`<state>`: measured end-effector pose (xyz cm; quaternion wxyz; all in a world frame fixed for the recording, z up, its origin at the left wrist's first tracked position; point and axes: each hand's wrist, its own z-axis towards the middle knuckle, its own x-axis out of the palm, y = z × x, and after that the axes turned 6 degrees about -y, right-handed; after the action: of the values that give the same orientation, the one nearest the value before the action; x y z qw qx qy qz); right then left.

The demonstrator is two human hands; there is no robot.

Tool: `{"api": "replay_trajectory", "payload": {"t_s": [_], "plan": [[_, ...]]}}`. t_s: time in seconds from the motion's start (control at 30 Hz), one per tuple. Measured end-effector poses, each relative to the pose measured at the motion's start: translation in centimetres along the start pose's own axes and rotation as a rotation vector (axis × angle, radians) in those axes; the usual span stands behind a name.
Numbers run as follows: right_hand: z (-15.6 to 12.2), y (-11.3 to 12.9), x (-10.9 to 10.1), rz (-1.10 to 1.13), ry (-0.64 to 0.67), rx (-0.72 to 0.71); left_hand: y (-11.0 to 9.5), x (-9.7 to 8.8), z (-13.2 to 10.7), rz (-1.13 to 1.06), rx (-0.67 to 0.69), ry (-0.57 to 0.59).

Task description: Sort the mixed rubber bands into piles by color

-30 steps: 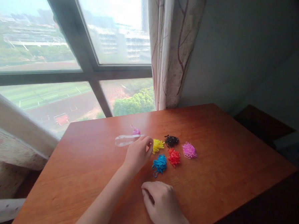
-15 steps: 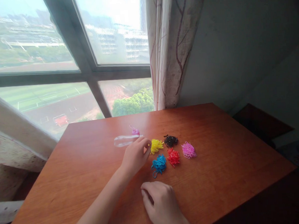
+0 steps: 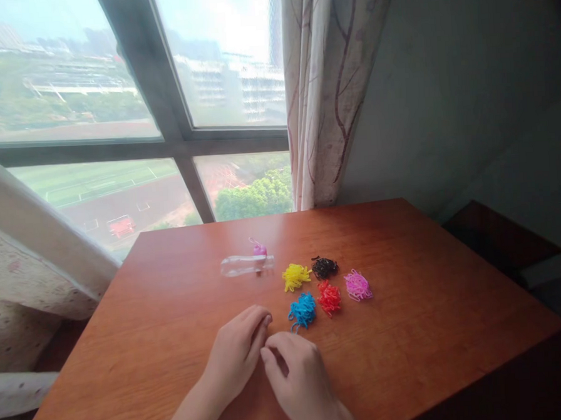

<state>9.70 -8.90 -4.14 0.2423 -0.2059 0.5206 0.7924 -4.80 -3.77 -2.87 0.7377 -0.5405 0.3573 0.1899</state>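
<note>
Five small heaps of thin rubber bands lie on the wooden table (image 3: 423,328): yellow (image 3: 296,275), black (image 3: 324,268), blue (image 3: 303,310), red (image 3: 329,297) and pink (image 3: 358,285). A clear plastic container (image 3: 244,265) lies on its side left of the yellow heap, a small pink piece (image 3: 259,249) behind it. My left hand (image 3: 236,353) and my right hand (image 3: 296,375) meet just in front of the blue heap, fingers curled and fingertips touching. Whatever is pinched between them is too small to see.
A large window (image 3: 176,115) and a patterned curtain (image 3: 330,88) stand behind the table's far edge. A pale cushion or drape (image 3: 29,261) lies to the left. Dark low furniture (image 3: 498,236) sits right of the table against the wall.
My left hand has drawn back from beside the yellow heap toward me and now meets my right hand, which has shifted slightly forward. The heaps and the clear container have stayed put.
</note>
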Motion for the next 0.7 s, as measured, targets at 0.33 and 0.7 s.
{"api": "replay_trajectory", "payload": {"t_s": [0.33,0.7], "plan": [[3.4,2.6,3.0,-0.114,-0.061,-0.023,1.3,-1.6,-0.2,0.206,-0.110,-0.009],[2.4,1.1,4.0,-0.066,-0.006,0.004,1.4,-1.4,-0.2,0.292,-0.079,0.096]]}}
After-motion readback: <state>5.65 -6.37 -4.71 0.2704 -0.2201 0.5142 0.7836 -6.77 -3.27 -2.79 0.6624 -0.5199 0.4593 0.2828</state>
